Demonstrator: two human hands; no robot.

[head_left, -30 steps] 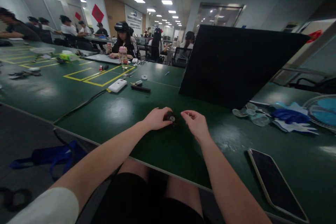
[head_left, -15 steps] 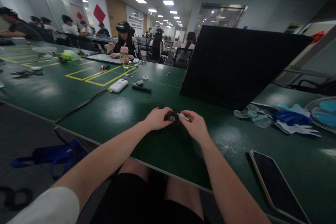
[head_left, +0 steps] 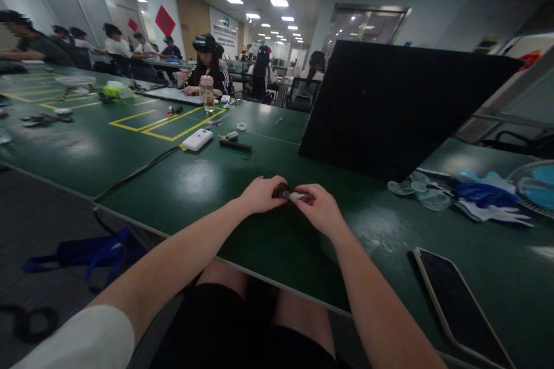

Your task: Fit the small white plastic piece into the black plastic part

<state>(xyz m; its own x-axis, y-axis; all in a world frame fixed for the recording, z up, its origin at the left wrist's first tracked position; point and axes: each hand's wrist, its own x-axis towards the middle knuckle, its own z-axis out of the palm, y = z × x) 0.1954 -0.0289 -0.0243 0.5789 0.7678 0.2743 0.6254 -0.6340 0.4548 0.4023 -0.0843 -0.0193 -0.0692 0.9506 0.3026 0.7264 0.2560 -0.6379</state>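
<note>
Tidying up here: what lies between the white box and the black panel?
In the head view, a dark bar and, just behind it, a small pale piece lie between them, nearer the white box than the black panel.

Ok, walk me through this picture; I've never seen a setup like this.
There is no machine here: a person works with bare hands, seen by a camera worn on their head that looks forward and down. The left hand holds a small dark part. The right hand pinches a small pale piece close beside it; both are too small to identify. On the green table are a phone at right, some gloves beyond it, and a white device and a bottle further left. A large black panel stands ahead.
</note>
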